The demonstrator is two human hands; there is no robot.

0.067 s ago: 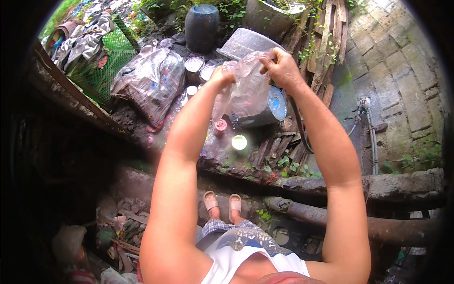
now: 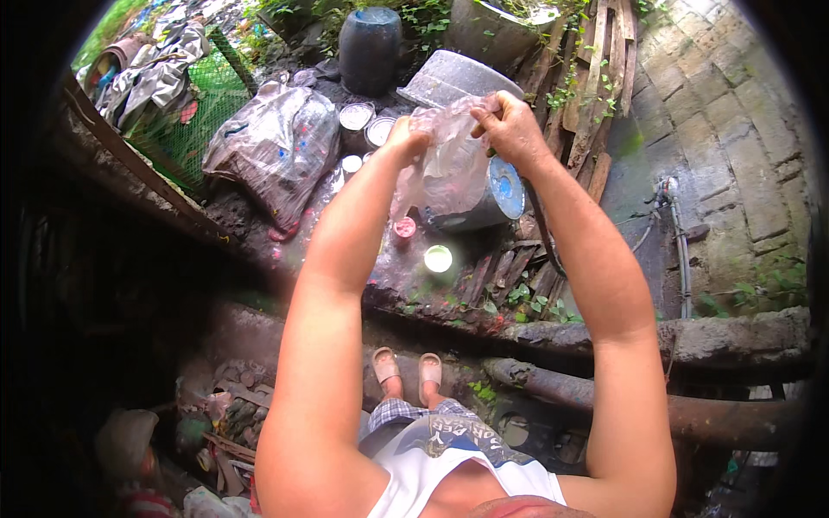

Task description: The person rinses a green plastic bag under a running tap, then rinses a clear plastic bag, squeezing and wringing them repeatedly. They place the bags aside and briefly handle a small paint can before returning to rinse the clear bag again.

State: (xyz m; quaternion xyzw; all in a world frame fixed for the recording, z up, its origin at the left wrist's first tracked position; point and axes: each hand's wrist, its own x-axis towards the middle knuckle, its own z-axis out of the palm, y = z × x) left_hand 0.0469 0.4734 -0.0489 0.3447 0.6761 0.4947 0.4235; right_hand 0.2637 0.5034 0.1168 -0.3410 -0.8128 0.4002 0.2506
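A crumpled clear plastic bag [image 2: 451,168] hangs between my raised hands, spread across in front of me. My left hand [image 2: 411,141] is closed on its left edge, the fingers partly hidden behind the wrist. On the upper right edge, my right hand [image 2: 513,132] pinches the plastic between thumb and fingers. Behind and below the bag lies a dark bucket on its side, its blue-stained round end [image 2: 506,187] facing right. Nearer to me stand a small pink cup [image 2: 404,228] and a small tub with pale green content [image 2: 438,258].
A large plastic sack [image 2: 275,154] lies at the left beside open paint cans [image 2: 378,131]. Behind are a grey basin [image 2: 458,79] and a dark blue drum [image 2: 370,50]. Wooden planks [image 2: 596,82] and a paved path [image 2: 725,155] run along the right. A ledge and pipe [image 2: 587,393] cross near my feet.
The plastic bag's folds have shifted, and its hanging part looks flatter. My right hand has lowered very slightly. Both hands keep their grip.
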